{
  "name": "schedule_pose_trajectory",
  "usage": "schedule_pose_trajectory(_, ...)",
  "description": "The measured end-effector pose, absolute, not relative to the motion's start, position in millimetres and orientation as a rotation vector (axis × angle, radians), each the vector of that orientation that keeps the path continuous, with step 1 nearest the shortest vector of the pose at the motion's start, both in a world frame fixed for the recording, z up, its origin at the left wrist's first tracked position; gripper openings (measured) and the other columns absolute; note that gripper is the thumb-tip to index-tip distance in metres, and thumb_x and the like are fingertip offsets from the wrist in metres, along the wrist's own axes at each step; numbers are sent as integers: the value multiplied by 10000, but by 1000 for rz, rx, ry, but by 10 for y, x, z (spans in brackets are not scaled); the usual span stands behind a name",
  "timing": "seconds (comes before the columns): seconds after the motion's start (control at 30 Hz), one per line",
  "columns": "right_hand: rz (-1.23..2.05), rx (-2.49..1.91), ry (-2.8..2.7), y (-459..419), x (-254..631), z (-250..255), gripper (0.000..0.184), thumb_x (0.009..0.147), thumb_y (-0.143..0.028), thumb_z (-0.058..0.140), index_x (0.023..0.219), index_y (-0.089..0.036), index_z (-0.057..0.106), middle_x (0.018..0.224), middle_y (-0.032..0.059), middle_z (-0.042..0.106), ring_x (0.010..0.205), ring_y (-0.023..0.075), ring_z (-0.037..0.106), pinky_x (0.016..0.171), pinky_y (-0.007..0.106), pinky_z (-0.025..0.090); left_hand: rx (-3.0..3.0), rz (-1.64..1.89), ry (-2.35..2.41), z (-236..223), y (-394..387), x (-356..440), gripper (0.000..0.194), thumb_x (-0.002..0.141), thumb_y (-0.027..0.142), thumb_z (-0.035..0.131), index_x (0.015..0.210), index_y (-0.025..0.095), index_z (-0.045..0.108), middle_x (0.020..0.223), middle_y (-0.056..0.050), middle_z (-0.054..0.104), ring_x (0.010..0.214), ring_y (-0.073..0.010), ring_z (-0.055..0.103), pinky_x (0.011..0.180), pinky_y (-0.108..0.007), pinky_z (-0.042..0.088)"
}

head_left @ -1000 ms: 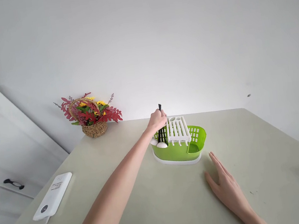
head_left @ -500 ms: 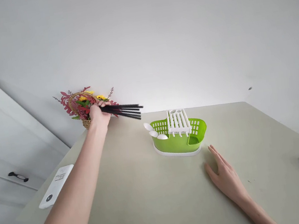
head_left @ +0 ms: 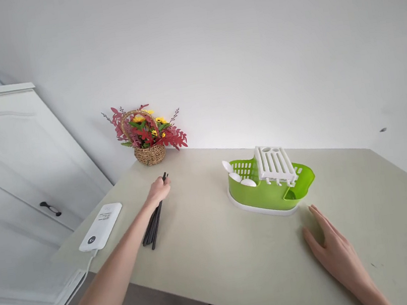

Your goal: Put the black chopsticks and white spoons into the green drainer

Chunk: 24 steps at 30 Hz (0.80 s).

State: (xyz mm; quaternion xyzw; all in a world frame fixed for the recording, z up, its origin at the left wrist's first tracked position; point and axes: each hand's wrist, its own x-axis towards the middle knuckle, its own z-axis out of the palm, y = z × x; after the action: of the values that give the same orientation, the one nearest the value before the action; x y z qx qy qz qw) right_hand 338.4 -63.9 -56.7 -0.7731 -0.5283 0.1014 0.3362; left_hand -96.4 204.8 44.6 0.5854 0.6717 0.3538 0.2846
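My left hand [head_left: 160,189] is closed around the upper end of a bunch of black chopsticks [head_left: 155,227], low over the left part of the table. Their lower ends point toward the near edge; whether they touch the tabletop I cannot tell. My right hand [head_left: 335,250] lies on the table with its fingers apart, holding nothing. Just beyond its fingertips stands a green cutlery basket [head_left: 256,198] on a white base. Several white spoons [head_left: 235,177] rest in its left side, bowls up. A white slotted rack [head_left: 274,163] with small hooks sits across the basket's middle.
A wicker basket of red and yellow flowers [head_left: 150,153] stands at the back left by the wall. Near the left edge lies a white power strip or similar flat device [head_left: 101,227] with a cable [head_left: 70,300] hanging off. A white cabinet [head_left: 17,165] adjoins the table's left side.
My left hand has brought the chopsticks from in front of the flowers down toward the table, turning them to point nearer me. The view has swung left. My right hand stays beside the cutlery basket.
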Motion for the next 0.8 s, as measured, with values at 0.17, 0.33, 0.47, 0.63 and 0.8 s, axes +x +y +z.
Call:
schedule_pose_trajectory(0.17, 261, -2036, -1362, -648, 3365, -560, 738, 937, -602, 448, 1596, -274, 399, 1643, 44, 432, 1486, 347, 435, 1193, 579, 399, 1807, 741, 2050, 213, 1927, -1015, 92, 969, 262, 586, 938, 187, 629, 845, -143, 729, 942, -342, 721, 796, -369, 505)
schedule_pose_trajectory(0.33, 254, -2067, -1365, -647, 3354, -542, 756, 939, -624, 417, 1592, -244, 410, 1635, 59, 443, 1482, 341, 441, 1189, 567, 407, 2016, 617, 2134, 54, 1844, -1005, 212, 1026, 275, 477, 1096, 147, 630, 1043, -200, 732, 1036, -363, 710, 852, -402, 517)
schedule_pose_trajectory(0.47, 266, -2091, -1360, -649, 3353, -529, 759, 944, -624, 410, 1594, -233, 405, 1636, 64, 443, 1486, 336, 434, 1195, 560, 398, 2152, 604, 2151, 0, 1856, -1010, 219, 1024, 268, 474, 1085, 137, 639, 1112, -199, 700, 1065, -346, 693, 896, -404, 522)
schedule_pose_trajectory(0.63, 267, -2074, -1380, -643, 3349, -542, 733, 960, -597, 412, 1594, -231, 399, 1631, 66, 451, 1484, 323, 438, 1206, 541, 385, 2257, 650, 2159, -26, 1869, -1031, 173, 992, 235, 520, 1071, 144, 643, 1113, -171, 674, 1066, -312, 670, 956, -404, 513)
schedule_pose_trajectory(0.8, 271, -2068, -1378, -625, 3353, -564, 724, 963, -601, 400, 1588, -236, 408, 1611, 68, 479, 1470, 324, 454, 1194, 547, 398, 2326, 679, 2177, -43, 1822, -1032, 194, 995, 280, 538, 1076, 138, 644, 1114, -184, 670, 1090, -345, 620, 972, -451, 493)
